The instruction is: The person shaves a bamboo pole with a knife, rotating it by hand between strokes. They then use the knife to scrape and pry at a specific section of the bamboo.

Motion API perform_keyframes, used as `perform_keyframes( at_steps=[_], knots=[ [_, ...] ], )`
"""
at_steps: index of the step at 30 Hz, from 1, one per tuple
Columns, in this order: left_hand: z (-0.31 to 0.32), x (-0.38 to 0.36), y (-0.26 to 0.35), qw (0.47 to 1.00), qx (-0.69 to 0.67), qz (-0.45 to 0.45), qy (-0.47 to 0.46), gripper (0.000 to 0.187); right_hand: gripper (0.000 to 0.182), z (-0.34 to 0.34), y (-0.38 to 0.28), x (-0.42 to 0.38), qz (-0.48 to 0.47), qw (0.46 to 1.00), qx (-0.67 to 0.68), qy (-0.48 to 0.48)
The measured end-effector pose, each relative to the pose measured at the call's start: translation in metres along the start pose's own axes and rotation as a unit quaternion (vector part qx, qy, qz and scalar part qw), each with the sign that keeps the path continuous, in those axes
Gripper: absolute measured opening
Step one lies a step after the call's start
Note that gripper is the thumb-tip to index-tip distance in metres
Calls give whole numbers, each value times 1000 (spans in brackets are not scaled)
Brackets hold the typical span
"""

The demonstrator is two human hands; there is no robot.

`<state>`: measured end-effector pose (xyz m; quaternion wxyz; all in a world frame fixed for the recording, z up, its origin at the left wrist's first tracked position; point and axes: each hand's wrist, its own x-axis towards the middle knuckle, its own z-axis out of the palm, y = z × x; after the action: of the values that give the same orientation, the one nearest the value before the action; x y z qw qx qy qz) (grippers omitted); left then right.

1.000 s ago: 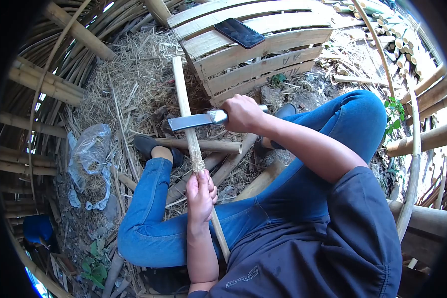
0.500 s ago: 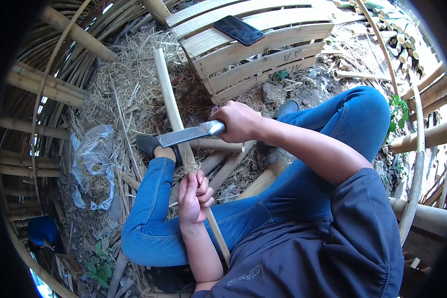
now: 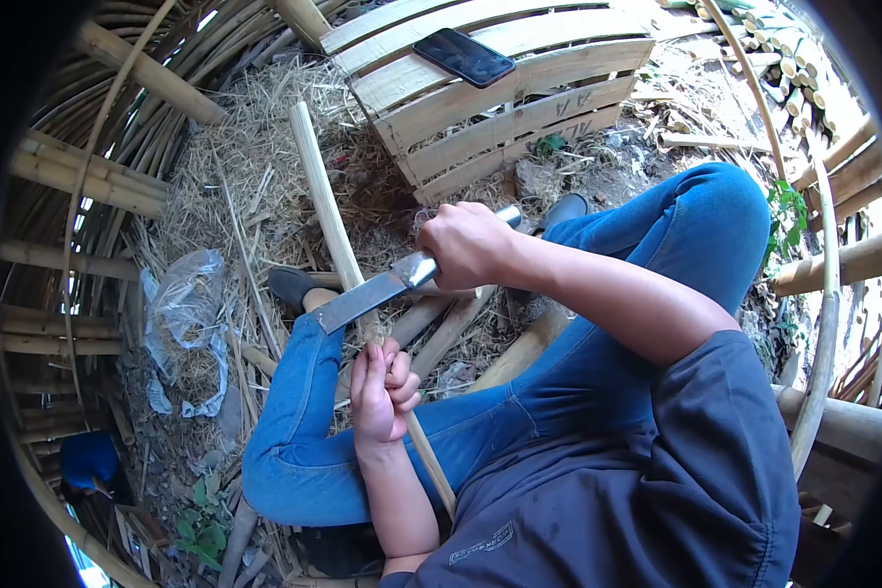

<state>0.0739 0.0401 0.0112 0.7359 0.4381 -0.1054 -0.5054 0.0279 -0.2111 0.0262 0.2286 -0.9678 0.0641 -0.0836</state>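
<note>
My left hand (image 3: 382, 392) is closed around a long pale split-wood or bamboo strip (image 3: 325, 201), near my thigh. The strip slants from my waist up and away toward the crate. Gripped in my right hand (image 3: 468, 245) is a large knife (image 3: 367, 299) with a broad, squared-off blade and a metallic-looking handle. Its blade lies across the strip, a little above my left hand, with the tip end reaching past the strip to the left, over my lower leg. Whether the edge is biting into the strip cannot be made out.
A slatted wooden crate (image 3: 519, 78) stands ahead with a black phone (image 3: 464, 57) on top. Shavings (image 3: 255, 127) cover the ground. To the left lies a clear plastic bag (image 3: 188, 304). Cut bamboo poles (image 3: 789, 59) are piled at the far right. Several poles lie under my legs.
The knife has slid down along the strip toward my left hand, its blade tilting more steeply. The strip's far end has shifted slightly left. My left hand keeps its hold.
</note>
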Motion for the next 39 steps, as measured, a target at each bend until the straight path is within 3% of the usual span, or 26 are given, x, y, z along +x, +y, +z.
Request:
perform_keyframes(
  at_steps=[6,10,16,20,23,26,31,39],
  knots=[
    [6,0,-5,1000,21,-12,-7,31,15,4,11,9,40,996,37,65],
    [6,4,-9,999,27,-25,-19,30,18,-13,22,18,72,997,-6,30],
    [9,4,-13,998,54,-30,-3,31,17,-7,33,25,132,987,40,79],
    [7,6,-9,997,77,-19,-8,31,15,-23,47,31,111,983,-15,145],
    [6,6,-6,998,56,-19,36,32,18,-22,36,24,101,982,62,150],
    [0,8,-6,994,79,-2,81,33,22,-16,30,15,64,990,97,75],
    [4,9,-8,985,117,17,126,34,16,-7,8,7,24,1000,-2,-4],
    [7,7,-8,980,135,28,141,33,15,9,6,7,26,999,8,-18]
  ],
)
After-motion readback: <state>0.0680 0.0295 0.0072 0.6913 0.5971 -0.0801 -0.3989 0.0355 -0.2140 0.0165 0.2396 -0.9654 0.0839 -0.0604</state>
